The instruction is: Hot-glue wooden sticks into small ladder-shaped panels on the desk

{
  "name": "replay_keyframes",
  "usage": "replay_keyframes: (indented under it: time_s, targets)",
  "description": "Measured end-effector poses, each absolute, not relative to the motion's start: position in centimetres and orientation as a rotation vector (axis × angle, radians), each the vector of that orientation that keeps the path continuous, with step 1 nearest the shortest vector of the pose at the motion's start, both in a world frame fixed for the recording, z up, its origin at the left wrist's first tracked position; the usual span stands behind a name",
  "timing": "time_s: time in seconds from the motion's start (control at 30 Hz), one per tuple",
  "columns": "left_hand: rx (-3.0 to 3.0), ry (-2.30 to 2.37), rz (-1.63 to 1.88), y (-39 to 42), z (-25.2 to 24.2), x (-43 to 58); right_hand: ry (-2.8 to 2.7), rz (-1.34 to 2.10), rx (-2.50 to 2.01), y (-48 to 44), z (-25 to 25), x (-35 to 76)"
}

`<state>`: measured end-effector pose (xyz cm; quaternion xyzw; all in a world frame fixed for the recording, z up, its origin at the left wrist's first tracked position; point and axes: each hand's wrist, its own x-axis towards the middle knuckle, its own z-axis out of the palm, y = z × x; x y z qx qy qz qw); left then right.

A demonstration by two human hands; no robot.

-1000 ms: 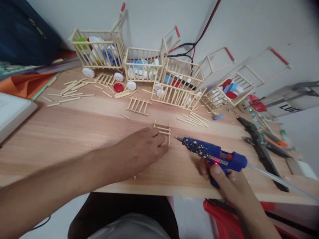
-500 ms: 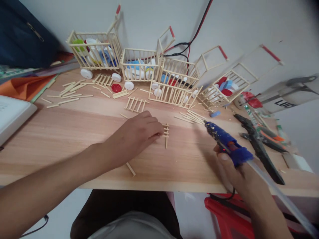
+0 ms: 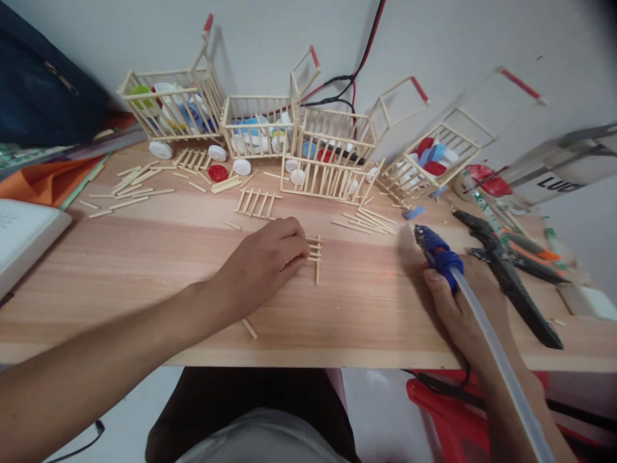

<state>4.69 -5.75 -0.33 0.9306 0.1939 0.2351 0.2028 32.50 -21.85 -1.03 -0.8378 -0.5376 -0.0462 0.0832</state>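
My left hand (image 3: 265, 260) is closed, its fingertips pinched at the left side of a small ladder-like frame of wooden sticks (image 3: 317, 260) lying on the table. The hand covers much of that frame. My right hand (image 3: 467, 302) grips a blue glue gun (image 3: 438, 251), nozzle pointing away from me, with a long translucent glue stick (image 3: 496, 354) trailing out of its back. Just beyond my left hand lies a second stick frame (image 3: 258, 204). A loose stick (image 3: 250, 328) is by my left wrist.
Along the wall stand several small stick carts, including a left one (image 3: 171, 106) and a right one (image 3: 436, 161), holding bottle caps. Loose sticks (image 3: 369, 220) lie in piles. Black-handled pliers (image 3: 511, 276) are at right, a white box (image 3: 29, 238) at left.
My right hand has swung the glue gun slightly right, turning it to point more directly away. My left hand stays at the stick frame. The whole view has shifted a little.
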Motion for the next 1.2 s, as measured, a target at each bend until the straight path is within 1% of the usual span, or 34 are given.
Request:
replay_keyframes:
  time_s: [0.43, 0.83, 1.2]
  targets:
    - [2.635, 0.532, 0.627, -5.76, -0.68, 5.02, -1.669, -0.294, -2.505, -22.02, -1.66, 32.67]
    - [2.647, 0.545, 0.605, -5.74, -0.79, 5.05, -1.739, -0.313, -2.449, -22.07, -1.90, 33.02]
    - [2.655, 0.550, 0.574, -5.85, -0.78, 4.89, -1.775, -0.314, -2.490, -22.29, -1.90, 33.09]
